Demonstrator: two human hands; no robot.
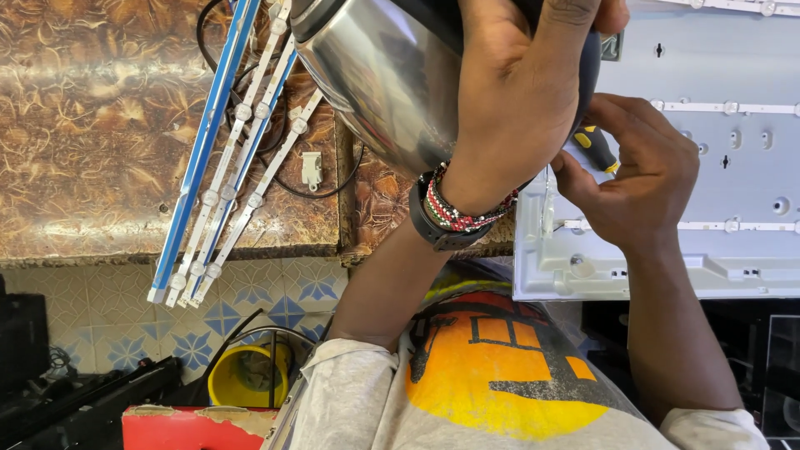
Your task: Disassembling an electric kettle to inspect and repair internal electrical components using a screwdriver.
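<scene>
1. Hand status. The left hand [517,92], at 12 o'clock in the head view, is clenched around the dark grip of a polished steel vessel [383,83] and holds it tilted above the table [100,125]. A beaded bracelet [462,212] and a black wristband [433,227] sit on that wrist. The right hand [642,179], at 2 o'clock, is closed on a screwdriver [596,150] with a black and yellow handle. The tool's tip is hidden behind the left hand and the vessel.

2. Work item. A white back panel [733,167] lies at 3 o'clock, its near corner just beside the right hand.

3. Progress, as far as visible. A bundle of LED strips [242,142], some white and some edged in blue, lies loose on the table at 10 o'clock, overhanging its near edge. A black cable [321,190] loops beneath them. At least two white strips [725,107] remain seated on the panel. By judgement, the strip work is partly complete, with the panel-mounted strips outstanding.

4. Containers.
- Steel vessel: its opening is out of view, so its contents cannot be told.
- Yellow tub [242,375], on the tiled floor at 7 o'clock: dark cables cross its mouth, and no other contents are discernible.
- Red box [196,429], at 7 o'clock on the lower edge: only the torn rim shows.
</scene>
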